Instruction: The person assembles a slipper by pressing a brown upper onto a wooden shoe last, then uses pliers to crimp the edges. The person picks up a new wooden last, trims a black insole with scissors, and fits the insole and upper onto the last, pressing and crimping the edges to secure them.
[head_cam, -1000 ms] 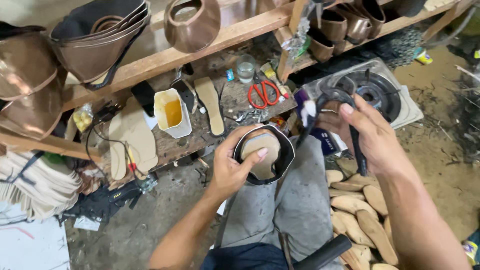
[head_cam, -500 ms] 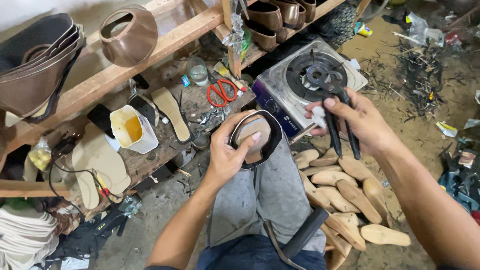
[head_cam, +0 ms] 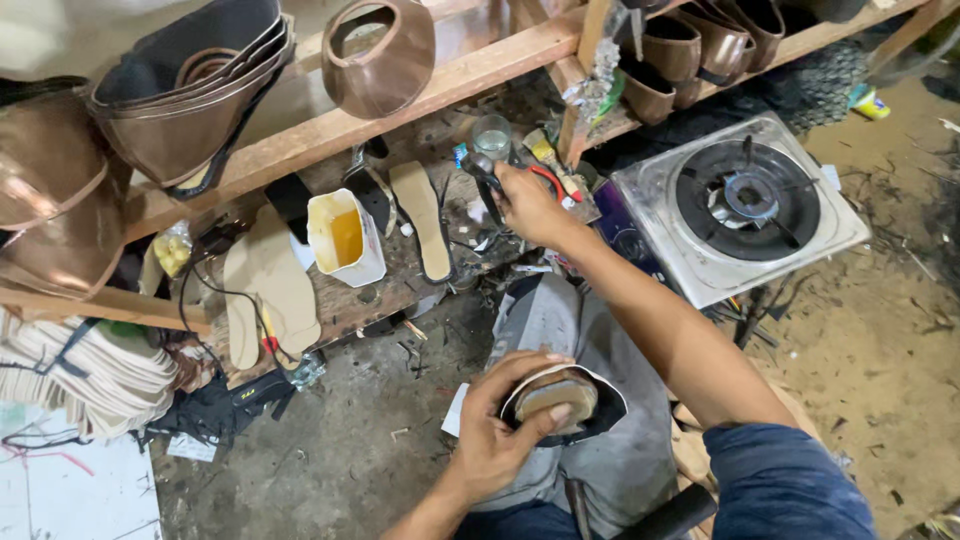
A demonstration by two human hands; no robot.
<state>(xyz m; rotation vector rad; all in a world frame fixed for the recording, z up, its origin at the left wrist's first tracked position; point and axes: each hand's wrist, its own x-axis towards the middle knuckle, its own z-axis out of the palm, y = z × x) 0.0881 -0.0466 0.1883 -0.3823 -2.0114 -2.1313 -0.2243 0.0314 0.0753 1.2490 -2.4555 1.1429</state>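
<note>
Two hands share the work here: our left hand (head_cam: 500, 435) presses a half-made shoe (head_cam: 560, 400) down on our knee, fingers clamped around its dark leather upper and pale sole to steady it. Our right hand (head_cam: 530, 205) reaches forward to the low wooden table (head_cam: 330, 305), fingers closed on the red-handled scissors (head_cam: 500, 185) lying among flat tan insoles (head_cam: 425, 220). A white glue tub (head_cam: 345, 238) stands near, and a steel gas stove (head_cam: 740, 205) sits on the floor beside it.
</note>
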